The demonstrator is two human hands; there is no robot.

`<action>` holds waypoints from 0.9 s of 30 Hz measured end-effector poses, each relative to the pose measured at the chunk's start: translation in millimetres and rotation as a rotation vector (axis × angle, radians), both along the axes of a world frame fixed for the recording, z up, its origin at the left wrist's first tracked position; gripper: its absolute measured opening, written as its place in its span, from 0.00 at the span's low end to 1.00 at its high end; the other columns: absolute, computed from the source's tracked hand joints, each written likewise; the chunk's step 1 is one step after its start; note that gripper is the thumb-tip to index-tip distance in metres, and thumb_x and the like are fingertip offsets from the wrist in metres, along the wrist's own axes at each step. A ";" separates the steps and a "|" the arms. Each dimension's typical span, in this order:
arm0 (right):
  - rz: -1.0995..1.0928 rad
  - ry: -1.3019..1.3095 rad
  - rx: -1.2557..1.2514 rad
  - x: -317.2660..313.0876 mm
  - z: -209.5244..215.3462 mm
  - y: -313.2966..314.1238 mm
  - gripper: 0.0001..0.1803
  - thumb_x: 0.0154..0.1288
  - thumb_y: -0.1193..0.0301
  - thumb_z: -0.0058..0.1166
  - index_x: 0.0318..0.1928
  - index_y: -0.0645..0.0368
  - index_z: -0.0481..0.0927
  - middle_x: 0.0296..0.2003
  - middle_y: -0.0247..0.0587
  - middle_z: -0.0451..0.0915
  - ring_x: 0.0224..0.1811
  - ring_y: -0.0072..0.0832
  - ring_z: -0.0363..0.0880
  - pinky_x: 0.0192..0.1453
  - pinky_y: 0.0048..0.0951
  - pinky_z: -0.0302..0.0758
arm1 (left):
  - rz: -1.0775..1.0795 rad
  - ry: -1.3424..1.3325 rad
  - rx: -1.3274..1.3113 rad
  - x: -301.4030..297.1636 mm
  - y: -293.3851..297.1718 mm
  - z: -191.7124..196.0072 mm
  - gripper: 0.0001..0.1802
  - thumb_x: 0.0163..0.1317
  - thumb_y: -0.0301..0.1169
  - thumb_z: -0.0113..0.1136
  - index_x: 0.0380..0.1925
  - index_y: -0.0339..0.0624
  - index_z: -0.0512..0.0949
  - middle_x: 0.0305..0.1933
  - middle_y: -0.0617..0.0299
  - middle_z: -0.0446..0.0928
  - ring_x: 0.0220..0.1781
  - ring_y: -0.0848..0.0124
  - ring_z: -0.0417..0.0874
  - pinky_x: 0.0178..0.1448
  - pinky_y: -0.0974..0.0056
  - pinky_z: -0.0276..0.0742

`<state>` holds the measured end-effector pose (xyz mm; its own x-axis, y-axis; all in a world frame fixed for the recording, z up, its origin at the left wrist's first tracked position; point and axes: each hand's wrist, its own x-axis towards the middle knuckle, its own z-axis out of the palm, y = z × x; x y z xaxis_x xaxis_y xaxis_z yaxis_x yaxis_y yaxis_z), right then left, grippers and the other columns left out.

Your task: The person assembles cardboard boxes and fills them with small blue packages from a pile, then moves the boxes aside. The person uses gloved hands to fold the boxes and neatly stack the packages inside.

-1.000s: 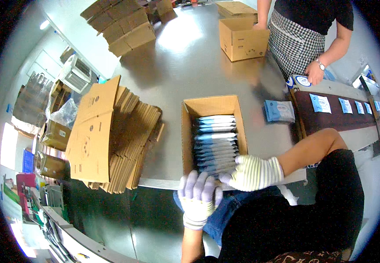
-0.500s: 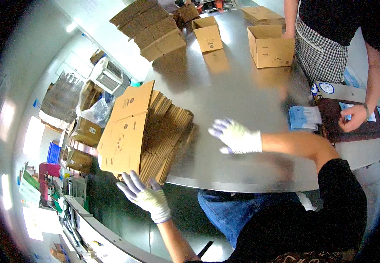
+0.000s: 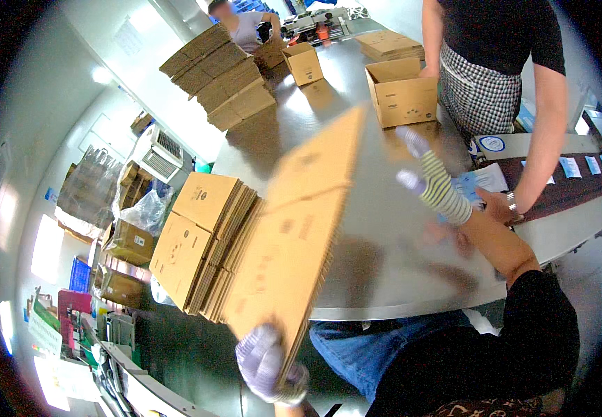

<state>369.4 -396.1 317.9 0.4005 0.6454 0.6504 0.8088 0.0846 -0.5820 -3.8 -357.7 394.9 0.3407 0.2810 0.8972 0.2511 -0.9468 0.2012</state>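
The left hand (image 3: 267, 363) holds a flat box (image 3: 290, 243) by its near end; the right hand (image 3: 438, 182) spreads wide over the table (image 3: 398, 281).

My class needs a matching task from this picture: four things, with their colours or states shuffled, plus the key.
1. Gloved left hand
2. Gloved right hand
3. Conveyor belt
4. Air cooler

A. White, with a grille
B. Empty, thumb and fingers apart
C. Gripping a flattened carton
D. Dark, carrying small packets

Pairs: 1-C, 2-B, 3-D, 4-A
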 end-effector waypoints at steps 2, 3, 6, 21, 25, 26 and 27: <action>0.224 0.243 0.450 21.0 -8.4 10.7 0.32 0.62 0.64 0.59 0.63 0.63 0.65 0.59 0.47 0.70 0.61 0.37 0.69 0.65 0.37 0.66 | -0.029 -0.182 -0.068 4.0 -13.1 -4.8 0.15 0.64 0.40 0.54 0.32 0.38 0.74 0.26 0.52 0.78 0.29 0.57 0.81 0.46 0.59 0.75; 0.218 0.240 0.453 32.8 -26.4 6.3 0.32 0.62 0.64 0.59 0.63 0.63 0.65 0.59 0.47 0.70 0.61 0.37 0.69 0.65 0.37 0.66 | -0.001 -0.215 -0.239 0.4 -18.6 -8.9 0.17 0.66 0.43 0.52 0.33 0.38 0.73 0.29 0.51 0.78 0.30 0.59 0.80 0.46 0.59 0.75; 0.256 0.542 0.507 46.0 -70.2 -13.0 0.33 0.61 0.49 0.56 0.55 0.62 0.71 0.47 0.41 0.78 0.47 0.32 0.78 0.52 0.34 0.76 | -0.053 -0.389 -0.528 -7.5 -16.0 -30.6 0.19 0.67 0.46 0.51 0.40 0.38 0.70 0.37 0.53 0.78 0.36 0.62 0.78 0.50 0.58 0.74; 0.436 0.645 0.276 -56.3 14.8 -67.4 0.15 0.52 0.75 0.63 0.42 0.60 0.77 0.35 0.37 0.80 0.39 0.25 0.80 0.45 0.27 0.77 | 0.188 -0.691 -0.780 20.4 14.0 -61.4 0.28 0.62 0.39 0.61 0.58 0.39 0.65 0.52 0.60 0.68 0.53 0.70 0.67 0.62 0.63 0.62; 0.349 0.691 0.331 -61.9 31.9 -63.7 0.11 0.53 0.77 0.62 0.37 0.59 0.77 0.32 0.37 0.81 0.36 0.25 0.80 0.43 0.27 0.77 | 0.233 -0.525 -0.670 27.9 5.0 -46.6 0.26 0.65 0.40 0.56 0.59 0.40 0.65 0.48 0.62 0.65 0.51 0.71 0.64 0.60 0.63 0.60; 0.302 0.661 0.302 -59.5 34.5 -61.1 0.09 0.54 0.77 0.62 0.35 0.58 0.77 0.32 0.37 0.81 0.36 0.24 0.80 0.43 0.26 0.77 | 0.238 -0.490 -0.627 28.4 6.4 -44.7 0.20 0.66 0.40 0.54 0.53 0.41 0.69 0.45 0.61 0.64 0.51 0.70 0.64 0.61 0.61 0.59; 0.302 0.659 0.301 -58.0 33.1 -59.5 0.09 0.54 0.77 0.62 0.35 0.58 0.77 0.32 0.37 0.81 0.36 0.24 0.80 0.43 0.26 0.77 | 0.238 -0.493 -0.628 24.8 8.5 -45.4 0.20 0.66 0.40 0.54 0.53 0.41 0.69 0.45 0.61 0.64 0.51 0.70 0.64 0.61 0.61 0.59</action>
<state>311.4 -455.6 351.0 0.5994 0.6216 0.5043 0.2216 0.4765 -0.8508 21.0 -349.2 349.5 -0.1815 0.7938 0.5805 0.1751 -0.5547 0.8134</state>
